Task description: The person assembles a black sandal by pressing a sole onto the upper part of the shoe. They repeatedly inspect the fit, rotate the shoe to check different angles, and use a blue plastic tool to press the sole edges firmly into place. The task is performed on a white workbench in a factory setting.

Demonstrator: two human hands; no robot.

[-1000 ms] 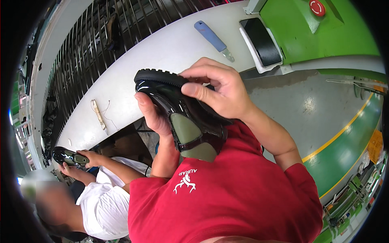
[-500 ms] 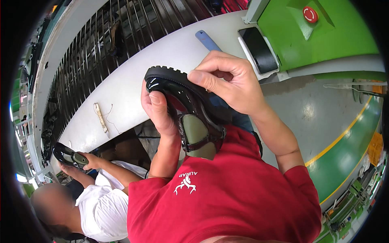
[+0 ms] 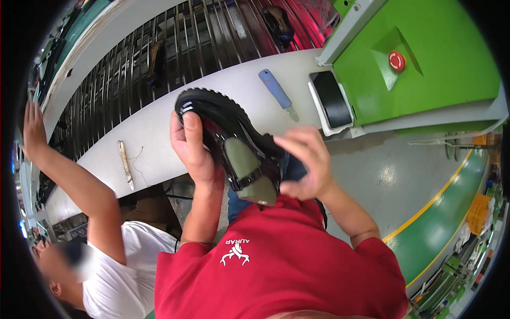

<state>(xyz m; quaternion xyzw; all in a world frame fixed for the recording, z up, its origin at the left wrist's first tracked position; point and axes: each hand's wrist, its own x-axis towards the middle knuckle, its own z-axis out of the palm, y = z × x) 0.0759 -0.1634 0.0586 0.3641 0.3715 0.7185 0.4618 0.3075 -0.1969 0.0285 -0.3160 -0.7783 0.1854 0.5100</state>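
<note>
A: Status, near to far?

B: Closest in, left hand [image 3: 194,151] has the black glossy shoe [image 3: 234,141], held up in front of the chest. Fingers curled round the side, thumb flat on the upper. Firm grip.

A: Shoe state?

B: An olive-green last [image 3: 247,170] sits inside and sticks out at the heel end. Toe points away, lugged sole [image 3: 210,98] faces up and out. A strap or band crosses the opening over the last. Upper and sole look joined; I can't tell if any finishing is left.

A: Right hand?

B: Right hand [image 3: 305,165] is at the heel end, fingers loosely curled, holding nothing. Fingertips sit at the shoe's rear edge, touching or just off it; can't tell which.

A: So how far along?

B: My read: mid-handling or inspection. Shoe is off the surface and in hand, last not pulled. Nothing has been set down.

A: Further out?

B: The white surface [image 3: 159,133] curves past the shoe. On it lie a blue-handled tool [image 3: 277,93], a thin pale stick with thread [image 3: 125,162] and a dark phone-like slab [image 3: 330,99] in a tray. Beyond is a slatted rack conveyor [image 3: 159,48] carrying dark shoes. Far right stands a green machine housing [image 3: 425,58] with a red button [image 3: 397,61].

A: Anyone else?

B: A co-worker in a white shirt at lower left, arm [image 3: 69,175] raised toward the conveyor. Not touching our shoe.
</note>
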